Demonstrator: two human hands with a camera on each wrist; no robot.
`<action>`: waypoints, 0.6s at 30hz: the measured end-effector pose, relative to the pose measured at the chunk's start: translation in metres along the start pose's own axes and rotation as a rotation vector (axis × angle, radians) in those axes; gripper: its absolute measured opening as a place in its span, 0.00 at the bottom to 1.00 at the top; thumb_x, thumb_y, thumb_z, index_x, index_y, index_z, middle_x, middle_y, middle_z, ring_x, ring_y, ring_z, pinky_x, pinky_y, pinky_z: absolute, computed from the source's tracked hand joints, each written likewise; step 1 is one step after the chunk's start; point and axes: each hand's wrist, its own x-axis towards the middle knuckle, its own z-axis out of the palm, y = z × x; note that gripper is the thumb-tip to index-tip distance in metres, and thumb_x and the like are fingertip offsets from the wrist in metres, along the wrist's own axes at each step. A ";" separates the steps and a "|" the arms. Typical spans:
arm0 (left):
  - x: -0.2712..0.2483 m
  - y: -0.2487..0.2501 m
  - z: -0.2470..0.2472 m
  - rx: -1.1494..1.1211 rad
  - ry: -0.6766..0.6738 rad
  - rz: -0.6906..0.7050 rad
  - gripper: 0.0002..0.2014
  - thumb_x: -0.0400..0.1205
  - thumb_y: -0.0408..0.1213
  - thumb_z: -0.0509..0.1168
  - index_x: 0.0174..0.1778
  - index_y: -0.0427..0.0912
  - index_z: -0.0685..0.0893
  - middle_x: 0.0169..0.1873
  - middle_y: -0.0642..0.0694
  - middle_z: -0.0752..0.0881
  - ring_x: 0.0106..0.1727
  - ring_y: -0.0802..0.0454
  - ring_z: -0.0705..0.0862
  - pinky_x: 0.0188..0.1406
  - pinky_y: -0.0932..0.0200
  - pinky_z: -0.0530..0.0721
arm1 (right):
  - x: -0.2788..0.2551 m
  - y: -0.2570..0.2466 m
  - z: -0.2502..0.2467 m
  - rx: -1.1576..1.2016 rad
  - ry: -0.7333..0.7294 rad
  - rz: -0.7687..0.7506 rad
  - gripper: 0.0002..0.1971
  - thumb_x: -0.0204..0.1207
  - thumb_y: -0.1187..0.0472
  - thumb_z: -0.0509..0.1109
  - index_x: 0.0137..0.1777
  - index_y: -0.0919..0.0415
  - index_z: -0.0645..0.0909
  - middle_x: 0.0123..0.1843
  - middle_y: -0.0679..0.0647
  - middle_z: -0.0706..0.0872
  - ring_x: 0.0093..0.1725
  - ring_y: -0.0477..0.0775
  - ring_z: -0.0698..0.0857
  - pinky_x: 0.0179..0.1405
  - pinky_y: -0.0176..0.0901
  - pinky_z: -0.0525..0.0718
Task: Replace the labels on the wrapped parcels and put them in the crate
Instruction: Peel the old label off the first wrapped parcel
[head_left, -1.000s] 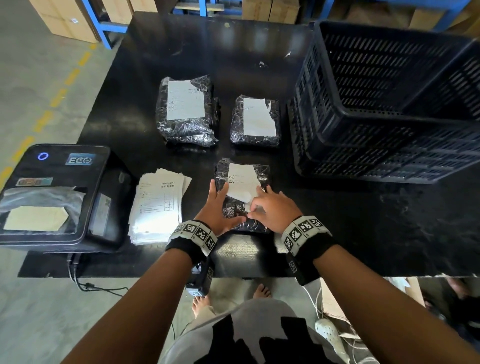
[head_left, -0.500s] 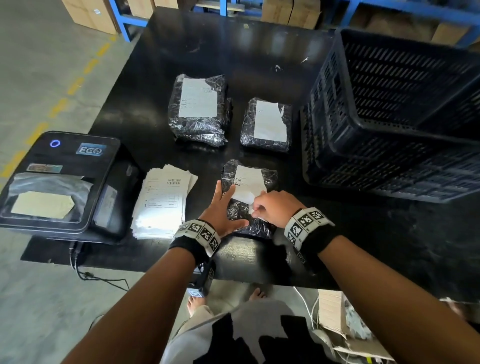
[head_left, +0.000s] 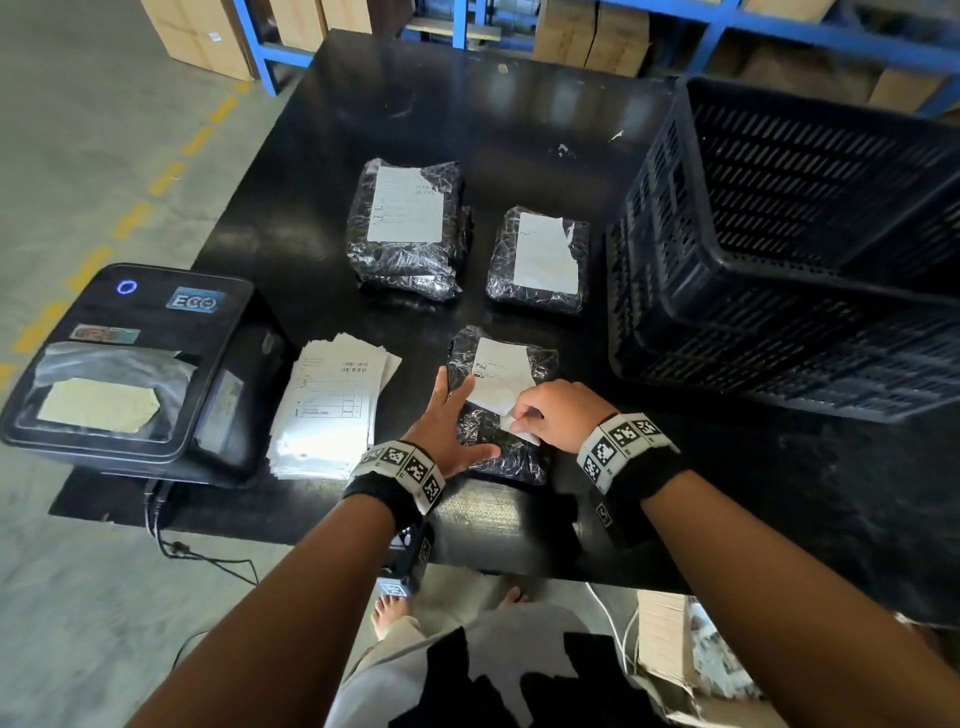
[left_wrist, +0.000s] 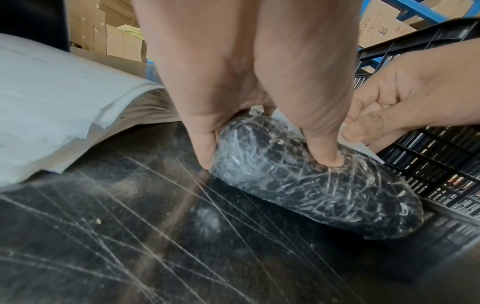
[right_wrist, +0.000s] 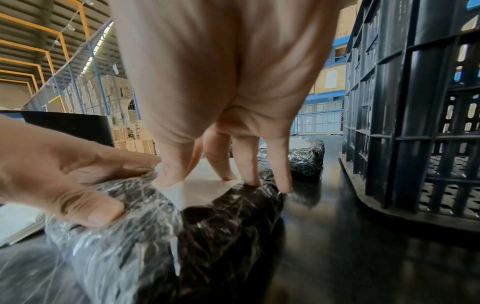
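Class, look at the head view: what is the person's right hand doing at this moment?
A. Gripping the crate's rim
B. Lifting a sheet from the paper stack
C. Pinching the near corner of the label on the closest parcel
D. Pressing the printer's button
C: the right hand pinches the label at its near corner on the closest parcel, which the left hand holds down.

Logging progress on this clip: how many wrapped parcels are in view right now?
3, all on the table: one under both hands at the near edge, one far left, one far right beside the crate. None shows in the crate, whose floor is partly hidden.
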 end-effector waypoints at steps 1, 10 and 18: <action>0.000 0.000 0.000 0.003 0.001 -0.003 0.52 0.70 0.51 0.77 0.83 0.58 0.48 0.82 0.53 0.31 0.80 0.45 0.64 0.73 0.46 0.73 | -0.001 0.000 0.000 -0.004 0.004 0.000 0.11 0.79 0.49 0.69 0.54 0.52 0.87 0.53 0.47 0.89 0.49 0.51 0.85 0.48 0.41 0.77; -0.001 0.002 0.000 0.013 0.001 -0.006 0.51 0.71 0.50 0.76 0.83 0.56 0.48 0.82 0.52 0.31 0.80 0.45 0.65 0.72 0.47 0.73 | -0.003 0.001 -0.005 0.017 0.013 0.018 0.11 0.82 0.50 0.66 0.58 0.53 0.84 0.53 0.51 0.88 0.44 0.51 0.81 0.45 0.42 0.76; 0.000 0.000 0.000 0.003 0.000 0.005 0.51 0.71 0.50 0.76 0.83 0.56 0.48 0.82 0.51 0.32 0.80 0.45 0.63 0.73 0.47 0.71 | -0.001 0.002 -0.010 0.044 0.008 0.040 0.10 0.83 0.52 0.64 0.55 0.55 0.83 0.42 0.47 0.82 0.42 0.50 0.81 0.42 0.41 0.72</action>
